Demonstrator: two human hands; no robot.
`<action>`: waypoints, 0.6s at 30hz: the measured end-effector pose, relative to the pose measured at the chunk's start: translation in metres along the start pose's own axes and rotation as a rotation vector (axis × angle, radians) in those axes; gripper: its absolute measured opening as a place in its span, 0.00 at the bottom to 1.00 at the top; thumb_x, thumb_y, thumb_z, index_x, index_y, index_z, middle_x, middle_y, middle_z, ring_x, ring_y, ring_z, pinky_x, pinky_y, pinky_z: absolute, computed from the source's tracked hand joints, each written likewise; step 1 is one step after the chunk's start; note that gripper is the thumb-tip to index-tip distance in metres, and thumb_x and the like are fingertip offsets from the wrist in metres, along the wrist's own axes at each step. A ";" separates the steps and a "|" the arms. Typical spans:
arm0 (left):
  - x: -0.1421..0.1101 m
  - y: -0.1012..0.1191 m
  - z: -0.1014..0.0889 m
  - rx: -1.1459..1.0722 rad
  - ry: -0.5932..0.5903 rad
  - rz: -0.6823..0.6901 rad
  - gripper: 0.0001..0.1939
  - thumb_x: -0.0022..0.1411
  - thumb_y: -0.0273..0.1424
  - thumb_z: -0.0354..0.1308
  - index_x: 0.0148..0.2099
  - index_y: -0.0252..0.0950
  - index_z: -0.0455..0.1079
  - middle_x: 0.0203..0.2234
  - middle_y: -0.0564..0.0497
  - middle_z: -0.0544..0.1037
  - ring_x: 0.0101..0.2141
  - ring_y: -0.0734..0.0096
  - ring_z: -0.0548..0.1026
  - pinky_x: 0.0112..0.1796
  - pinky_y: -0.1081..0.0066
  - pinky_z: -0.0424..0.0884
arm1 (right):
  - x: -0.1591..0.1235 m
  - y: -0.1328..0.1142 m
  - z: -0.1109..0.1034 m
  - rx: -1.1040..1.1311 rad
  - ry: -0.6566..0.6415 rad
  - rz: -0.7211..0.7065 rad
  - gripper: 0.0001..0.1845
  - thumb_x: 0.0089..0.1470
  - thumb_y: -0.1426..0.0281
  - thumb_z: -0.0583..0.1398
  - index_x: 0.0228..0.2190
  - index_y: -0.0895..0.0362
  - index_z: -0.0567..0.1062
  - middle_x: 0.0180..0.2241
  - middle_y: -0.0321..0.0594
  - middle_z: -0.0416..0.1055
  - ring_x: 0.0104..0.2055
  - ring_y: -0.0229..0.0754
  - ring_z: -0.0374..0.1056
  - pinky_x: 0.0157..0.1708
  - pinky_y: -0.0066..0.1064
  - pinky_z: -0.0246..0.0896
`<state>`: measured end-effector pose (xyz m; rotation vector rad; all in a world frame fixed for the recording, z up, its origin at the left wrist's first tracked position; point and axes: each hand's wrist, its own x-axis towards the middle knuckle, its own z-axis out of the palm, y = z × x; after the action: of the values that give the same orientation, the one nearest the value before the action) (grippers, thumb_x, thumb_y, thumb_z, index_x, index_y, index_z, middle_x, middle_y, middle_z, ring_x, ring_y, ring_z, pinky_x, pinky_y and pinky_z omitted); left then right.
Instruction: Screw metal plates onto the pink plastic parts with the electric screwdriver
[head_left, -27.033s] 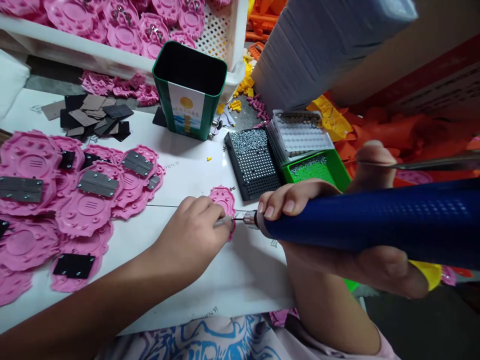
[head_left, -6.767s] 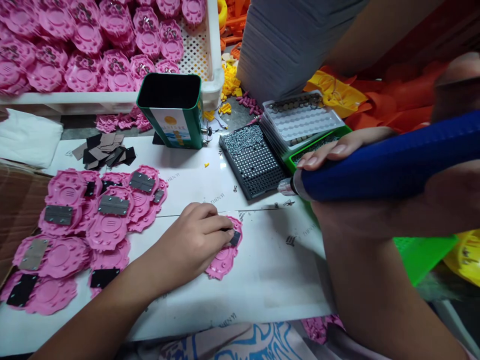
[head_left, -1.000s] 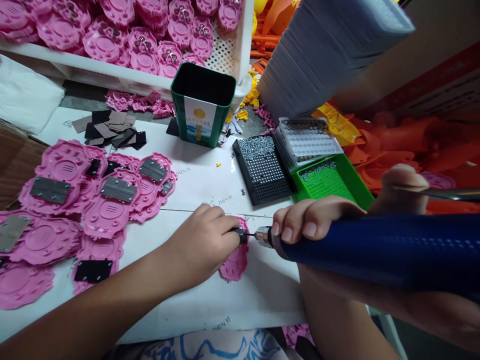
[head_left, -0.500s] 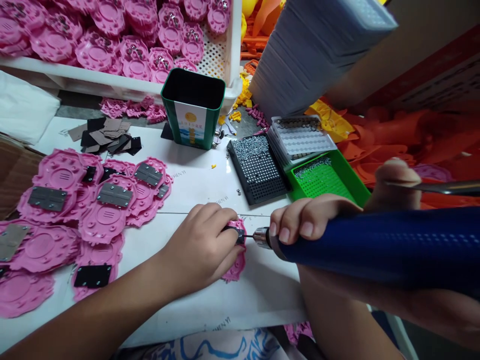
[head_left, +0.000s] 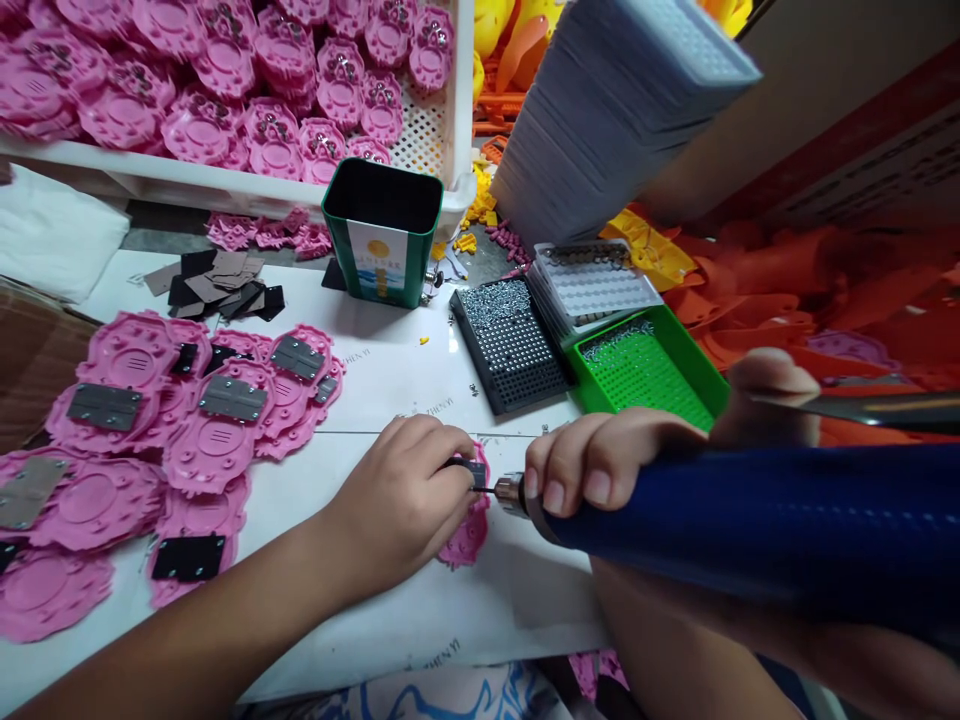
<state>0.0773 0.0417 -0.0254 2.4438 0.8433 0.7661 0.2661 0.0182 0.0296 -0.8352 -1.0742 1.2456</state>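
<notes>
My left hand (head_left: 409,500) presses a pink plastic part (head_left: 466,540) against the white table cover, its fingers closed round the piece. A dark plate (head_left: 474,468) lies on that part, half hidden by my fingers. My right hand (head_left: 600,465) is wrapped round a blue electric screwdriver (head_left: 720,510), held almost level. Its thin bit reaches left to the dark plate beside my left fingertips; whether it sits in a screw I cannot make out. Pink parts with screwed-on plates (head_left: 232,398) are heaped left of my left hand.
A black perforated tray (head_left: 514,345) and a green tray (head_left: 649,365) hold small screws. Behind them rises a tall white stack (head_left: 600,120). A green tin (head_left: 382,235) stands near loose plates (head_left: 217,285) and a white crate (head_left: 461,110) of pink parts.
The screwdriver's tip has shifted slightly left and down in the picture. My left hand stays on the pink part. The whole view has moved a little.
</notes>
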 end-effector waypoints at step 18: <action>-0.001 -0.006 -0.007 0.053 -0.106 0.002 0.09 0.67 0.26 0.54 0.36 0.34 0.75 0.37 0.49 0.79 0.41 0.59 0.69 0.42 0.59 0.65 | 0.008 0.008 -0.008 0.078 -0.021 -0.092 0.27 0.51 0.55 0.65 0.53 0.42 0.71 0.30 0.37 0.75 0.29 0.45 0.72 0.34 0.42 0.70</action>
<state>0.0701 0.0469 -0.0238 2.5076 0.8314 0.6156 0.2711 0.0281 0.0213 -0.7080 -1.0624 1.2133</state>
